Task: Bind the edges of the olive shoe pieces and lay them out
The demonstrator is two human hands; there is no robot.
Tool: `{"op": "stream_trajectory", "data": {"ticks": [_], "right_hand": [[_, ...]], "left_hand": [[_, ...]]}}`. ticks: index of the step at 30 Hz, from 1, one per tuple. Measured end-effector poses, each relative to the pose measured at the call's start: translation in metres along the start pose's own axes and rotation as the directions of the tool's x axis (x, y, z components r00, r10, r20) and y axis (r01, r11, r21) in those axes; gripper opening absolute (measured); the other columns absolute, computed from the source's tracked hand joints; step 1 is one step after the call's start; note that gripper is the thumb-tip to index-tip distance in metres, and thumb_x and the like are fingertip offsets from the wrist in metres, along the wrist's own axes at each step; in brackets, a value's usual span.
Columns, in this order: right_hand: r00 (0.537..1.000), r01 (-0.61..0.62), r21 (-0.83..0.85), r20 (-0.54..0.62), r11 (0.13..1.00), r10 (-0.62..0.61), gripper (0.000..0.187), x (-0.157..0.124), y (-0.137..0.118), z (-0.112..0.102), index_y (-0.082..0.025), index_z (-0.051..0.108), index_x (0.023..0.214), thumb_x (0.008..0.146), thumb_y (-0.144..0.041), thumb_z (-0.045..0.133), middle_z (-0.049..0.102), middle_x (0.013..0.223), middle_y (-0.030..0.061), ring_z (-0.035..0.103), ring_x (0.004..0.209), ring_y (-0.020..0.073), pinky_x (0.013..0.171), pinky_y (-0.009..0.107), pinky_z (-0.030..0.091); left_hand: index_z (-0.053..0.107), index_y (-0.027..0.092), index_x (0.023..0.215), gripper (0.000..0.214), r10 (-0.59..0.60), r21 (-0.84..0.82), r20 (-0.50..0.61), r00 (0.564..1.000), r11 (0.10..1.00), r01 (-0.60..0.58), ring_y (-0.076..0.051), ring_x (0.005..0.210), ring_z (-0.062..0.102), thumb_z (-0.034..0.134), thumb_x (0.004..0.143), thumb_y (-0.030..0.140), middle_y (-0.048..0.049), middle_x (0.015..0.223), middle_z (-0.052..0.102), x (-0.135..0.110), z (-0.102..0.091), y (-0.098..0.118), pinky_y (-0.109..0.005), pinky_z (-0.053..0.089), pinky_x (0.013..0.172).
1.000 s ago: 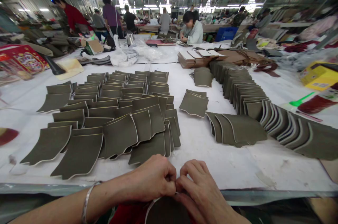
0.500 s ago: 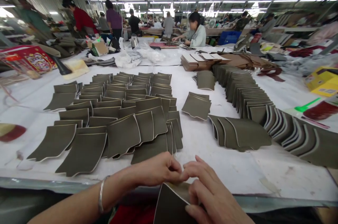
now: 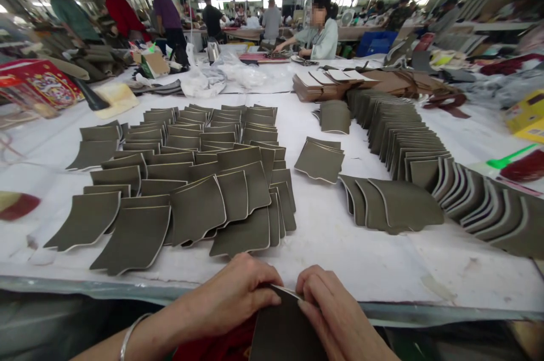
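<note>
At the table's near edge, my left hand (image 3: 250,287) pinches the top left corner of a dark olive panel (image 3: 284,327) with a pale edge. My right hand (image 3: 325,304) grips the same panel along its upper right edge, thumb on the face toward me. The panel's lower part runs out of the picture. Just beyond my hands lie overlapping rows of like olive panels (image 3: 199,208), spread over the left half of the table. A small pile of panels (image 3: 321,160) and a fanned group of panels (image 3: 403,202) rest to the right.
A long leaning row of panels (image 3: 399,128) curves along the right side. Behind it is a stack of brown pieces (image 3: 314,89). A brush (image 3: 91,94) lies on a yellowed pad at left. A yellow box (image 3: 527,117) stands far right. Co-workers (image 3: 323,32) are beyond the table.
My hands have shifted slightly apart and now both pinch the panel's upper edge, which earlier was partly folded over. The view has tilted down a little.
</note>
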State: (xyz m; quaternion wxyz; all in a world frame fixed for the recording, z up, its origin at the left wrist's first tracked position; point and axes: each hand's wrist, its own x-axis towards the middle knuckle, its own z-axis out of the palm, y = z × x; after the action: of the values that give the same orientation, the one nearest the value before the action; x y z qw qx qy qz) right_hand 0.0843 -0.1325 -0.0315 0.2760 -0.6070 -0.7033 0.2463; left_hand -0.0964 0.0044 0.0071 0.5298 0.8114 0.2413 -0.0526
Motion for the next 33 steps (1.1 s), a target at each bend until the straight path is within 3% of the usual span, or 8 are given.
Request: {"op": "stream_trajectory", "data": {"ticks": [12,14,17,20,24,29,33], "right_hand": [[0.999,-0.051,0.152,0.017,0.987,0.049,0.018,0.001,0.001,0.001,-0.023,0.042,0.083,0.095,-0.01,0.039,0.056,0.085,-0.0006,0.052,0.077,0.0141,0.066,0.025,0.044],[0.996,-0.09,0.153,0.024,0.984,0.087,0.015,0.002,0.001,-0.002,-0.022,0.047,0.093,0.093,-0.007,0.043,0.058,0.088,-0.0012,0.054,0.079,0.0139,0.07,0.025,0.045],[0.995,-0.07,0.076,0.081,0.995,0.064,0.027,0.005,-0.001,-0.005,-0.024,0.053,0.111,0.091,-0.006,0.052,0.064,0.099,-0.0013,0.056,0.088,0.015,0.079,0.027,0.044],[0.992,0.009,-0.029,0.123,1.0,-0.005,0.017,0.009,-0.002,-0.003,-0.025,0.062,0.099,0.092,-0.01,0.057,0.065,0.095,-0.0015,0.055,0.087,0.0162,0.077,0.029,0.039],[0.994,0.06,-0.111,0.097,0.992,-0.049,0.015,0.008,0.003,0.01,-0.022,0.06,0.085,0.093,-0.011,0.054,0.065,0.084,-0.0029,0.054,0.078,0.0147,0.074,0.031,0.031],[0.986,0.029,-0.105,0.167,0.994,-0.011,0.022,0.005,0.008,0.019,-0.021,0.057,0.081,0.097,-0.012,0.044,0.065,0.083,-0.0028,0.053,0.078,0.0139,0.075,0.032,0.026],[0.972,-0.029,-0.087,0.229,0.996,0.049,0.027,-0.001,0.009,0.011,-0.02,0.058,0.08,0.101,-0.018,0.041,0.066,0.083,-0.002,0.052,0.078,0.0134,0.076,0.031,0.024]], "left_hand": [[0.074,0.017,0.078,0.012,-0.029,-0.092,-0.004,1.0,0.995,0.028,-0.013,0.069,0.056,0.061,0.08,0.018,0.0043,0.07,0.065,0.003,0.003,-0.007,-0.021,0.034,0.063],[0.073,0.017,0.077,0.012,-0.019,-0.104,0.001,1.0,0.994,0.019,-0.013,0.069,0.055,0.061,0.08,0.017,0.0047,0.068,0.062,0.003,0.005,-0.008,-0.02,0.034,0.064],[0.072,0.018,0.077,0.014,-0.008,-0.121,0.01,1.0,0.993,0.009,-0.012,0.069,0.054,0.058,0.082,0.017,0.0051,0.067,0.059,0.004,0.007,-0.01,-0.021,0.033,0.065],[0.068,0.018,0.073,0.016,-0.011,-0.113,0.011,1.0,0.993,0.012,-0.011,0.066,0.051,0.057,0.084,0.018,0.0057,0.064,0.054,0.005,0.01,-0.012,-0.022,0.032,0.064],[0.062,0.017,0.065,0.022,-0.023,-0.014,-0.018,1.0,1.0,0.022,-0.011,0.064,0.05,0.057,0.086,0.019,0.0052,0.062,0.052,0.005,0.017,-0.015,-0.023,0.031,0.063],[0.07,0.02,0.083,0.014,-0.046,0.144,-0.036,0.998,0.988,0.051,-0.016,0.079,0.059,0.057,0.088,0.019,-0.0007,0.082,0.067,0.005,0.031,-0.014,-0.025,0.034,0.07],[0.069,0.019,0.075,0.02,-0.037,0.149,-0.031,0.999,0.988,0.041,-0.015,0.074,0.058,0.056,0.09,0.021,0.0001,0.073,0.065,0.005,0.036,-0.017,-0.025,0.032,0.067]]}}
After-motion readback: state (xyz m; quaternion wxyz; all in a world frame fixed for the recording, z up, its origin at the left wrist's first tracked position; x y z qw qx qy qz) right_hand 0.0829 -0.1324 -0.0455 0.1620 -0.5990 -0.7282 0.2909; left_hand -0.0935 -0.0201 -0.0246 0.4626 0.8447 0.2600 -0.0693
